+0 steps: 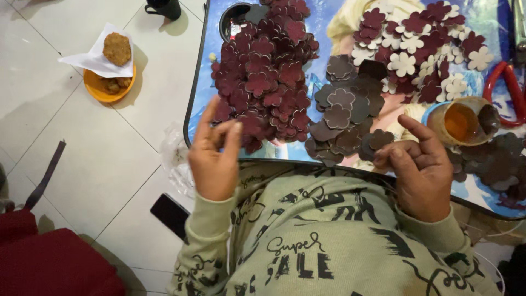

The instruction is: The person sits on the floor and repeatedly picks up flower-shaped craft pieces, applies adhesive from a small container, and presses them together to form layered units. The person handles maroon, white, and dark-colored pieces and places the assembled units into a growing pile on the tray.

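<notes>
Left hand (215,156) raised, fingers pinched, nothing visible between them. Right hand (421,167) curled, grasping brown flower cutout (380,139) off pile edge; glue cup (463,120) close by for reach.

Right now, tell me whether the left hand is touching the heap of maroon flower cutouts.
Cannot tell. In the head view the left hand overlaps the near edge of the maroon flower heap, but whether its raised fingers touch or hover is unclear.

An orange plate (97,87) sat on the white tiled floor (66,164) at ten o'clock, with a fried patty (117,49) on white paper (90,60). A black mug (163,8) stood at eleven o'clock, red-handled scissors (509,90) lay at three, and a dark red cushion (52,263) at seven.
</notes>
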`<action>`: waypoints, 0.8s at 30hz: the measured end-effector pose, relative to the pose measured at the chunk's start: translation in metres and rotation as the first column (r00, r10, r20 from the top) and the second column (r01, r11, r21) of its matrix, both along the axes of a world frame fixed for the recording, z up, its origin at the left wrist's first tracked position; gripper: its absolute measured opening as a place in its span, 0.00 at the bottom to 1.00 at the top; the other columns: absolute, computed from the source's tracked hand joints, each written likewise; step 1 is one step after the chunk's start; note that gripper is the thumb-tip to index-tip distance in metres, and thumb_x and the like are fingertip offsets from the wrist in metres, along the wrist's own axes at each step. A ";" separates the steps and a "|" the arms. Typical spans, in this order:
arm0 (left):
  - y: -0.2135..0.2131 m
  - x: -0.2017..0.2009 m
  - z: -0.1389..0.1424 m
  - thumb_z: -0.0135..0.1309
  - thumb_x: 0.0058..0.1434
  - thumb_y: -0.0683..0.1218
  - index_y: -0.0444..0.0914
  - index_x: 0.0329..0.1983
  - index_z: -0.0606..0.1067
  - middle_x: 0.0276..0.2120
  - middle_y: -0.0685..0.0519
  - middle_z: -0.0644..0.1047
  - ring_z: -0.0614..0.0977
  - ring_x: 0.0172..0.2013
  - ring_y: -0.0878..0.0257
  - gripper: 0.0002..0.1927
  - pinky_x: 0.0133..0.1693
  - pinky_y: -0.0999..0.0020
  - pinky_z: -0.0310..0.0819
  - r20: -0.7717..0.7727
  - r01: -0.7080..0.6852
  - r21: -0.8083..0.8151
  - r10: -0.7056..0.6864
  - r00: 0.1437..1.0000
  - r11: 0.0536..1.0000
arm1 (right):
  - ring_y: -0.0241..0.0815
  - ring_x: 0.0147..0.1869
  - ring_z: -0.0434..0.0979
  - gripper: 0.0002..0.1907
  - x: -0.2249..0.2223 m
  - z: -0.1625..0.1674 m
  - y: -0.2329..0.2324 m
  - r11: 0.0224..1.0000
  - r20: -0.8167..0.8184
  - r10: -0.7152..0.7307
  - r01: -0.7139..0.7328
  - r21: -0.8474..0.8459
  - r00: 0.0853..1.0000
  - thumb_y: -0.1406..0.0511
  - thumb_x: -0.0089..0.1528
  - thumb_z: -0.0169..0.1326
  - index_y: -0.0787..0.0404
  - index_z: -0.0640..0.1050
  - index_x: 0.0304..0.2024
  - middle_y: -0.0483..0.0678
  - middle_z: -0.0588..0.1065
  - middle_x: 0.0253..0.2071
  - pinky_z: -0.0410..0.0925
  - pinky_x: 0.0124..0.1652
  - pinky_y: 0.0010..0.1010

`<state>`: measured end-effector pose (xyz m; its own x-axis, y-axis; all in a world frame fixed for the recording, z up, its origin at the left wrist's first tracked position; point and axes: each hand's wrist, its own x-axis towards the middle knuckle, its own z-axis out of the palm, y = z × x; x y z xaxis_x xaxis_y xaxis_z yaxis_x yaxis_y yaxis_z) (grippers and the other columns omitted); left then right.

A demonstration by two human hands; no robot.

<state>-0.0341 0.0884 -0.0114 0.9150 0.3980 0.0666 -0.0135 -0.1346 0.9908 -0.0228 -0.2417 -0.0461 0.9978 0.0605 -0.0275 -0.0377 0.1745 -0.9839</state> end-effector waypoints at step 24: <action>-0.079 0.043 0.027 0.64 0.67 0.41 0.40 0.60 0.77 0.41 0.52 0.81 0.82 0.42 0.57 0.18 0.45 0.62 0.73 0.182 0.142 0.748 -0.406 0.896 0.649 | 0.44 0.50 0.79 0.11 -0.004 0.069 -0.031 0.553 0.545 -0.120 0.512 -0.657 0.829 0.76 0.70 0.60 0.70 0.76 0.55 0.57 0.76 0.51 0.74 0.49 0.30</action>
